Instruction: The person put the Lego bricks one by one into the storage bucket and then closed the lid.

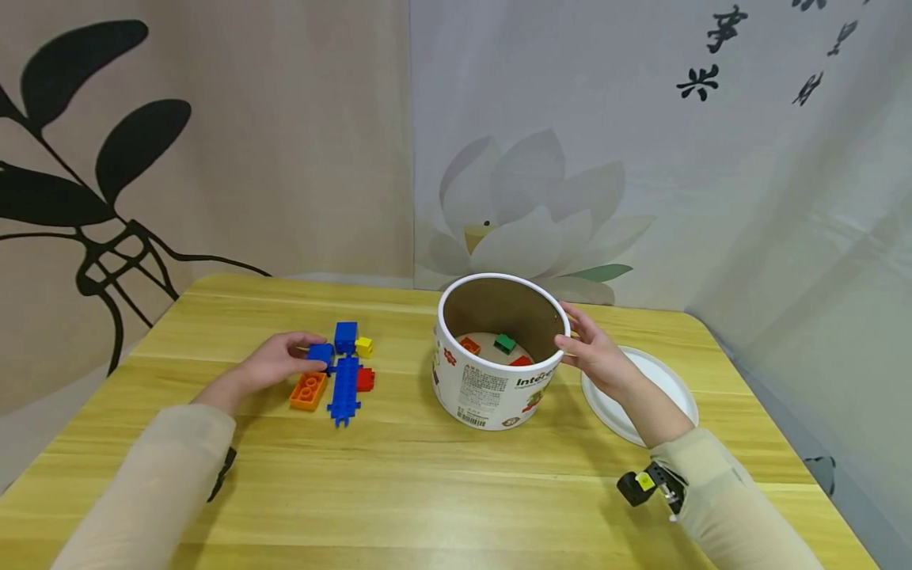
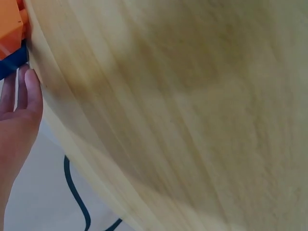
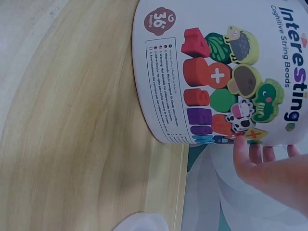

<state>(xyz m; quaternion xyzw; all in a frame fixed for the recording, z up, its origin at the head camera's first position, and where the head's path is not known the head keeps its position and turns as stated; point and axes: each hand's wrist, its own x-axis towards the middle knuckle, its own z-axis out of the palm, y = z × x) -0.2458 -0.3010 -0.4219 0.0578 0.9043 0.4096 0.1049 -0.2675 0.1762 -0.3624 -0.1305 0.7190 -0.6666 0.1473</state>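
On the left, my left hand [image 1: 281, 358] pinches a blue block [image 1: 321, 355] between thumb and fingers. The left wrist view catches the thumb and fingertips right at the blue block [image 2: 14, 61]. Close by lie an orange brick [image 1: 308, 392], a long blue studded piece [image 1: 345, 389], a taller blue block [image 1: 346, 337], a small yellow block [image 1: 364, 347] and a small red block [image 1: 366, 379]. My right hand [image 1: 602, 356] holds the printed white bucket [image 1: 492, 392] at its right rim, thumb toward the front. Inside the bucket are a green block [image 1: 505, 343] and red-orange ones [image 1: 470, 345].
A round white lid [image 1: 670, 388] lies right of the bucket, partly under the right forearm in the head view. The wooden table [image 1: 399, 491] meets a printed curtain [image 1: 321, 158] behind. Wrist cameras [image 1: 637, 487] are strapped to the sleeves.
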